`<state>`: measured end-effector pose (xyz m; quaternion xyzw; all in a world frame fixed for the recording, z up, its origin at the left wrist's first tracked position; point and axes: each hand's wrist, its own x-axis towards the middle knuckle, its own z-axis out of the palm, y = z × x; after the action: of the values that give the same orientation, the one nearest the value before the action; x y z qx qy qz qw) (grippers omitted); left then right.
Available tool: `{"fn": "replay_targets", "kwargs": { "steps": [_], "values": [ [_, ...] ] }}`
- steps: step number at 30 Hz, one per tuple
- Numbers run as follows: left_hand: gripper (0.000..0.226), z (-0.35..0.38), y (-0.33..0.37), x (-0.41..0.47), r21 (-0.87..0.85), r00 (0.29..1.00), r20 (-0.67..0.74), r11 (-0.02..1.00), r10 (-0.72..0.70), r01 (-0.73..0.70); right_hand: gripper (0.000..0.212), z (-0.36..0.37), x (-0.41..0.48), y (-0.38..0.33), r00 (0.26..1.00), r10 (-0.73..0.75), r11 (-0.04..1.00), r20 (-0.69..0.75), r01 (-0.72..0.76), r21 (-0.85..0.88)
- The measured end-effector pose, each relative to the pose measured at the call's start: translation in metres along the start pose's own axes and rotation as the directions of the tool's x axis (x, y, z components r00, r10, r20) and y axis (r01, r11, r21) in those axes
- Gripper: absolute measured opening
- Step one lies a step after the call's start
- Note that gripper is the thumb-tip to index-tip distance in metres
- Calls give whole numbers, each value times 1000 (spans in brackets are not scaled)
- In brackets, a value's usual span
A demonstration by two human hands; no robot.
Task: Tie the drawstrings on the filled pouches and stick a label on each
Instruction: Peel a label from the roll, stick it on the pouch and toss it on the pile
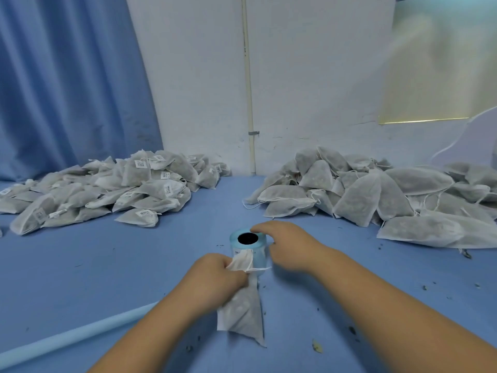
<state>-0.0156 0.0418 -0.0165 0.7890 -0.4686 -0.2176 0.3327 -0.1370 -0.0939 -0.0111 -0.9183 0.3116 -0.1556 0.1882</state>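
Centrally, the label roll stands upright on the blue table. Just in front of it, the left hand grips the gathered neck of a filled pouch. The right hand holds the roll, forefinger on its rim, thumb at its side. 2 heaps lie behind the roll: the labelled pile to its left, the unlabelled pile to its right.
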Motion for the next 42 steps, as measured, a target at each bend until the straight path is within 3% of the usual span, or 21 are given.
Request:
{"fn": "replay_targets", "kwargs": {
  "steps": [4,8,13,17,21,27,32,34,36,39,42],
  "values": [
    [28,-18,-10,-5,-49,999,31,999,-17,18,49,8,3,2,1000,0,1000,-2,0,8],
    [32,-35,-16,-7,23,995,79,998,-63,62,43,12,-1,1,999,-23,1000,-39,23,12],
    [19,-53,-13,-1,24,981,162,994,-105,102,27,28,-17,-3,976,26,994,-217,-2,109],
    [31,-50,-3,11,-132,975,209,985,-80,109,12,45,-30,-2,959,105,978,-262,-52,202],
    [23,-39,6,24,-375,974,214,914,-77,154,12,51,-30,-2,948,174,963,-266,-107,248],
    [46,-18,-11,36,-508,950,299,828,-90,239,11,56,-31,-3,946,190,953,-261,-115,280],
    [15,-11,-24,41,-620,907,413,705,-80,344,10,54,-27,5,923,246,936,-295,-147,319],
    [8,-10,-25,44,-585,900,429,735,-78,342,12,54,-26,8,918,261,931,-298,-158,329],
    [29,-11,-27,46,-579,897,439,747,-53,327,15,53,-25,10,914,271,926,-300,-163,339],
    [28,-8,-29,46,-604,875,483,726,4,330,16,53,-24,11,916,264,929,-302,-156,336],
    [44,-7,-29,46,-579,868,496,756,30,305,18,53,-25,9,918,243,934,-314,-135,330]
  ]
}}
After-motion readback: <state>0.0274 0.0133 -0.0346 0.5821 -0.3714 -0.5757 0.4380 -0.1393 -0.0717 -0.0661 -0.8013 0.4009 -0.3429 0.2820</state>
